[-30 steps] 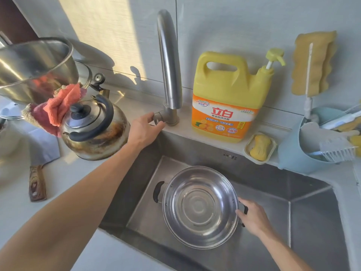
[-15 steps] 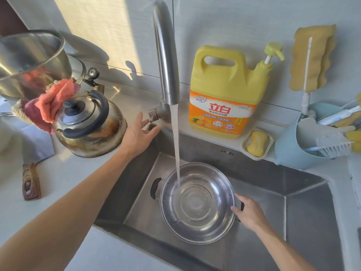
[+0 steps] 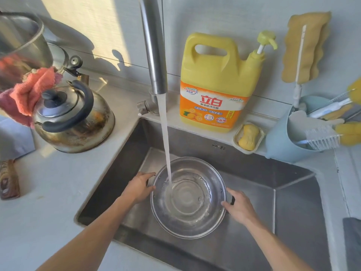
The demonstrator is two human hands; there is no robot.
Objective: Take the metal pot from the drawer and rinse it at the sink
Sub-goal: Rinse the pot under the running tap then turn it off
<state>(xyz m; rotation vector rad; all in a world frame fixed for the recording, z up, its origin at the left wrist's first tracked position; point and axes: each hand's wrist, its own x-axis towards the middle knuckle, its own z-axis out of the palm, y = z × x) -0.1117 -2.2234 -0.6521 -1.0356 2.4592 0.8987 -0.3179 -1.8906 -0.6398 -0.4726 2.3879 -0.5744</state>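
Observation:
The round metal pot (image 3: 197, 216) sits in the steel sink (image 3: 293, 202), mouth up, with some water in its bottom. Water streams from the tall faucet (image 3: 154, 45) into the pot's left half. My left hand (image 3: 138, 187) grips the pot's left handle, which the hand hides. My right hand (image 3: 239, 209) holds the black right handle at the rim. The small faucet lever (image 3: 142, 107) juts out at the faucet base, with no hand on it.
A stained kettle (image 3: 74, 116) stands on the counter left of the sink, with a pink cloth (image 3: 29, 90) and a big steel bowl (image 3: 19, 47) behind it. A yellow detergent jug (image 3: 216, 85), a soap dish (image 3: 249, 137) and a blue brush holder (image 3: 281, 139) line the back ledge.
My left hand left the faucet lever and came down onto the pot's left handle. Water began running and now fills the pot's bottom. My right hand stayed on the right handle.

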